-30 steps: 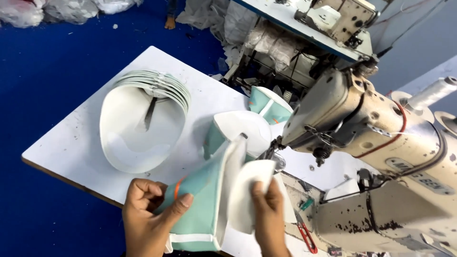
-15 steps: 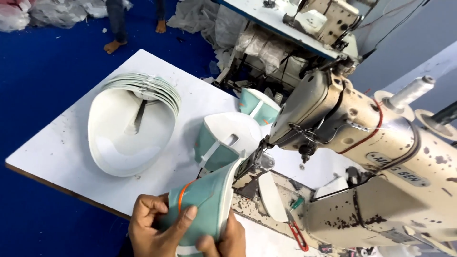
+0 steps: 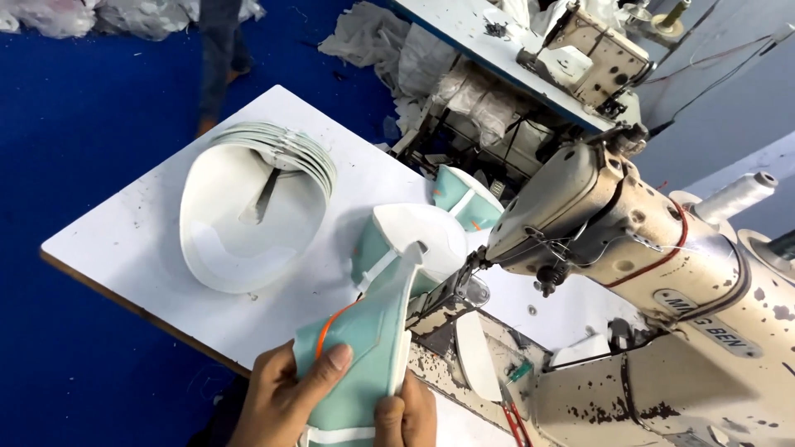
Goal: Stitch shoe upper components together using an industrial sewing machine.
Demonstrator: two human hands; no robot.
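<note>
A teal and white shoe upper piece [image 3: 364, 348] with an orange strip stands on edge at the table's near side. My left hand [image 3: 286, 393] grips its left face, thumb across the teal panel. My right hand [image 3: 406, 418] pinches its lower right edge; only the fingers show. The piece's far end reaches toward the needle area [image 3: 451, 285] of a worn cream sewing machine [image 3: 662, 314]. More teal and white pieces [image 3: 422, 236] lie just behind it.
A stack of white curved pieces [image 3: 248, 207] sits on the white table [image 3: 116, 248] at left. A second sewing machine [image 3: 588, 58] stands on a bench at the back. A person's legs [image 3: 219, 58] are on the blue floor beyond.
My right hand has dropped the white piece it held and joined the left on the teal piece. The view has shifted; the teal piece now stands nearer the machine's needle.
</note>
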